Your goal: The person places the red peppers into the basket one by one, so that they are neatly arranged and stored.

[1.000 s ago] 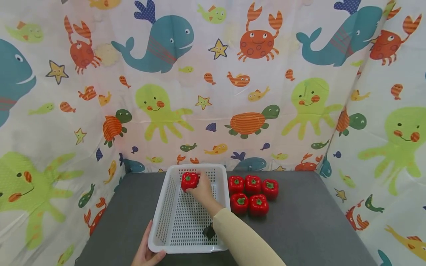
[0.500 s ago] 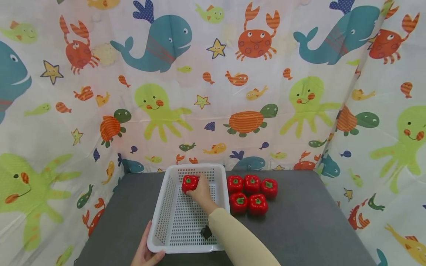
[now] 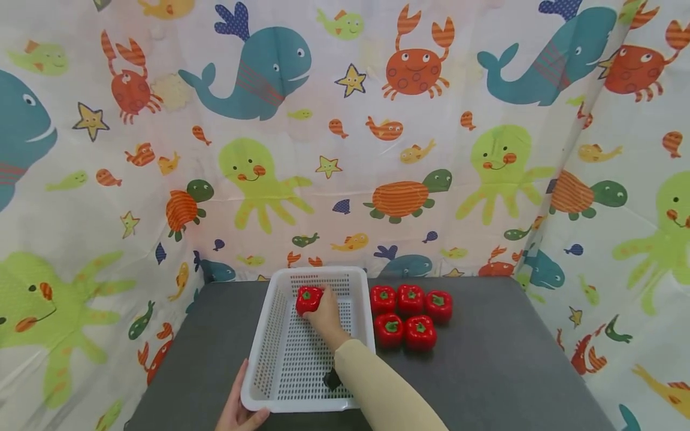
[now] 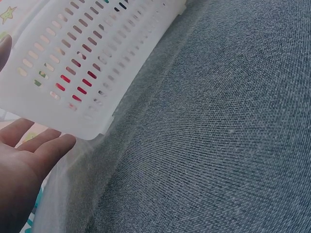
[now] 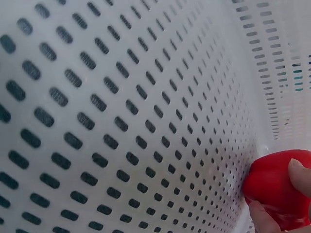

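Observation:
A red bell pepper (image 3: pixel 309 301) is in the back part of a white perforated plastic basket (image 3: pixel 302 405). My right hand (image 3: pixel 326 317) grips it from the right. In the right wrist view, thumb and a finger lie against the pepper (image 5: pixel 272 187), which appears to sit on the basket floor by the wall. My left hand (image 3: pixel 239 404) is at the basket's front left corner, thumb along the front and fingers along the left side. The left wrist view shows these fingers (image 4: pixel 53 151) fairly straight, touching the basket's lower edge (image 4: pixel 80 131).
Several red bell peppers (image 3: pixel 411 299) stand grouped just right of the basket on the dark grey tabletop (image 3: pixel 501 359). A curtain (image 3: pixel 345 167) with sea animals hangs behind and at both sides. A small black object (image 3: pixel 332 379) shows beside the right sleeve (image 3: pixel 377 383).
The right hand has lowered slightly with the pepper inside the basket, and the right forearm has shifted a little left. The left hand and the other peppers have kept their places.

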A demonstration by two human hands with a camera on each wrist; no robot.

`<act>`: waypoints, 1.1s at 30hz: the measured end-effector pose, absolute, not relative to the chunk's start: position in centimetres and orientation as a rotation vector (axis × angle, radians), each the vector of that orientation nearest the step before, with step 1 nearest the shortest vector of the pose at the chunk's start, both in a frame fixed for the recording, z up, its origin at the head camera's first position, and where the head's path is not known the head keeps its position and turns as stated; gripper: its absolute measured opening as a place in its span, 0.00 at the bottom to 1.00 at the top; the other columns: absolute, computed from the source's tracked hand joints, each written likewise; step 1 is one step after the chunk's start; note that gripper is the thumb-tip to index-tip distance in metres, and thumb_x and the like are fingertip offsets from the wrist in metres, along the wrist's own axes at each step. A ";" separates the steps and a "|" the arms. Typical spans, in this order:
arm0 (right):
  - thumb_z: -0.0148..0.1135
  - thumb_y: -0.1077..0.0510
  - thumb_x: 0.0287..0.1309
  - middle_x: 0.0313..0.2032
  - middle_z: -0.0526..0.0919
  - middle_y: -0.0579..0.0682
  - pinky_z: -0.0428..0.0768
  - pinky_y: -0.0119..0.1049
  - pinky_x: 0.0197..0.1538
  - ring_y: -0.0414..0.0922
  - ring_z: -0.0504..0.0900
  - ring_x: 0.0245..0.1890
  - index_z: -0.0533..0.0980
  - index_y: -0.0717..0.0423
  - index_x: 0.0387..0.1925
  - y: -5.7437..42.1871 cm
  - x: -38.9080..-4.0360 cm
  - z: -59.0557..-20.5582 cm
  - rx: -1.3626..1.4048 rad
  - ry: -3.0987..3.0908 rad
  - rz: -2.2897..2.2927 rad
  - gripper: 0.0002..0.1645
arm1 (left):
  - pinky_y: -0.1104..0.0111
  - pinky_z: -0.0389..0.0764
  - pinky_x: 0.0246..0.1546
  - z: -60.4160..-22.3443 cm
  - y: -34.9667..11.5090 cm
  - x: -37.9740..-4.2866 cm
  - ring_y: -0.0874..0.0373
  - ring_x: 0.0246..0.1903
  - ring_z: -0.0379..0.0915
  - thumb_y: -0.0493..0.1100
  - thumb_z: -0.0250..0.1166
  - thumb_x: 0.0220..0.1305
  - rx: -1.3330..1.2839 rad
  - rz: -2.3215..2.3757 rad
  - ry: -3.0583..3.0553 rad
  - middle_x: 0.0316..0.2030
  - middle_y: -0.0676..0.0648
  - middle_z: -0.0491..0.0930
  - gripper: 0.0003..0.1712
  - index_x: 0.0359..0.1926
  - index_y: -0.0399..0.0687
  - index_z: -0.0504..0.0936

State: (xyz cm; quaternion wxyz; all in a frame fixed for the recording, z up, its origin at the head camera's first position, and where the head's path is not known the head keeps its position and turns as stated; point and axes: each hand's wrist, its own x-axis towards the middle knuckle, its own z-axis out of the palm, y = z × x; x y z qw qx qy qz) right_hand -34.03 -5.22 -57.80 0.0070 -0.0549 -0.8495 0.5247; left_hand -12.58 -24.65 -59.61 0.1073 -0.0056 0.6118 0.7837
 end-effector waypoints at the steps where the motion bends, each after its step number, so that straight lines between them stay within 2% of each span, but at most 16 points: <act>1: 0.81 0.67 0.42 0.64 0.71 0.56 0.72 0.60 0.72 0.56 0.71 0.66 0.61 0.53 0.70 -5.3 -34.1 -57.9 -0.179 -2.657 1.645 0.55 | 0.48 0.80 0.64 -59.6 -24.7 -12.5 0.27 0.75 0.45 0.28 0.66 0.63 -0.017 2.309 1.801 0.80 0.39 0.37 0.65 0.80 0.68 0.30; 8: 0.82 0.68 0.40 0.64 0.71 0.57 0.71 0.59 0.73 0.57 0.71 0.67 0.61 0.54 0.71 -5.1 -34.3 -58.0 -0.186 -2.656 1.631 0.57 | 0.48 0.82 0.62 -60.0 -24.5 -12.4 0.25 0.73 0.47 0.28 0.65 0.64 0.040 2.303 1.862 0.79 0.37 0.39 0.63 0.81 0.66 0.30; 12: 0.82 0.68 0.39 0.67 0.69 0.57 0.70 0.61 0.73 0.57 0.69 0.69 0.58 0.53 0.73 -4.9 -34.4 -57.9 -0.180 -2.659 1.640 0.61 | 0.49 0.84 0.60 -60.3 -24.3 -12.4 0.24 0.73 0.47 0.28 0.65 0.64 0.068 2.306 1.921 0.79 0.37 0.39 0.63 0.81 0.64 0.32; 18: 0.83 0.64 0.40 0.71 0.66 0.56 0.69 0.61 0.73 0.57 0.66 0.71 0.55 0.50 0.76 -4.8 -34.1 -57.4 -0.139 -2.684 1.605 0.65 | 0.49 0.84 0.59 -60.1 -24.3 -12.4 0.25 0.73 0.50 0.29 0.67 0.63 0.024 2.288 1.977 0.79 0.37 0.41 0.62 0.81 0.67 0.35; 24: 0.83 0.64 0.40 0.72 0.66 0.53 0.68 0.58 0.75 0.54 0.65 0.73 0.55 0.50 0.76 -4.3 -33.6 -56.6 -0.066 -2.670 1.587 0.64 | 0.47 0.85 0.58 -60.2 -24.3 -12.5 0.23 0.71 0.52 0.31 0.67 0.63 0.008 2.259 2.008 0.79 0.35 0.42 0.62 0.81 0.64 0.34; 28: 0.83 0.62 0.41 0.71 0.67 0.51 0.69 0.59 0.74 0.53 0.67 0.72 0.56 0.49 0.75 -4.0 -33.2 -55.9 -0.054 -2.651 1.598 0.62 | 0.49 0.84 0.59 -60.2 -24.4 -12.5 0.25 0.72 0.52 0.32 0.68 0.63 0.005 2.253 2.021 0.79 0.36 0.42 0.62 0.81 0.66 0.35; 33: 0.82 0.59 0.46 0.71 0.68 0.54 0.71 0.58 0.73 0.54 0.68 0.70 0.55 0.47 0.76 -3.0 -32.5 -54.7 -0.009 -2.648 1.640 0.61 | 0.52 0.85 0.59 -60.4 -24.4 -12.5 0.25 0.72 0.52 0.32 0.68 0.63 0.012 2.241 2.053 0.79 0.35 0.44 0.62 0.81 0.63 0.35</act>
